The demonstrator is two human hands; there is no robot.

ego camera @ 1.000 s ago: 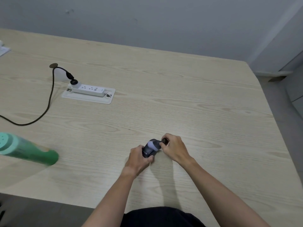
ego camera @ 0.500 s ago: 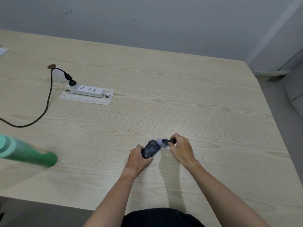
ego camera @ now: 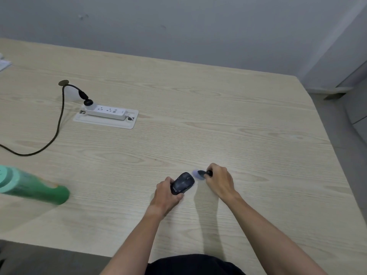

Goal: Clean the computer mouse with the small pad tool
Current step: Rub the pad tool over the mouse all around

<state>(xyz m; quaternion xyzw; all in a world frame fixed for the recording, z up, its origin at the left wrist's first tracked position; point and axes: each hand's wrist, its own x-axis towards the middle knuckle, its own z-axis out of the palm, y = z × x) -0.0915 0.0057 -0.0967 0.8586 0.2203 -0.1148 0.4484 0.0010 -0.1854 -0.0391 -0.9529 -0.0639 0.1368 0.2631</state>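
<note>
We've got our left hand (ego camera: 165,193) gripping the black mouse (ego camera: 183,183) on the desk (ego camera: 198,126) while our right hand (ego camera: 219,180) fingers pinch the small pad tool (ego camera: 199,173), its pad just beside the mouse's front end.

A pale wood-grain worktop (ego camera: 218,120) is seen filling most of the view, its far edge set against a grey wall. A white power strip (ego camera: 108,111) is seated on a white plate recessed into the surface at the left. A black cable (ego camera: 59,124) is plugged into the strip's left end and is trailed across the wood to the left edge. A green bottle (ego camera: 33,185) is laid on its side near the left edge, blurred. A dark computer mouse (ego camera: 183,183) is rested on the worktop near the front edge.
</note>
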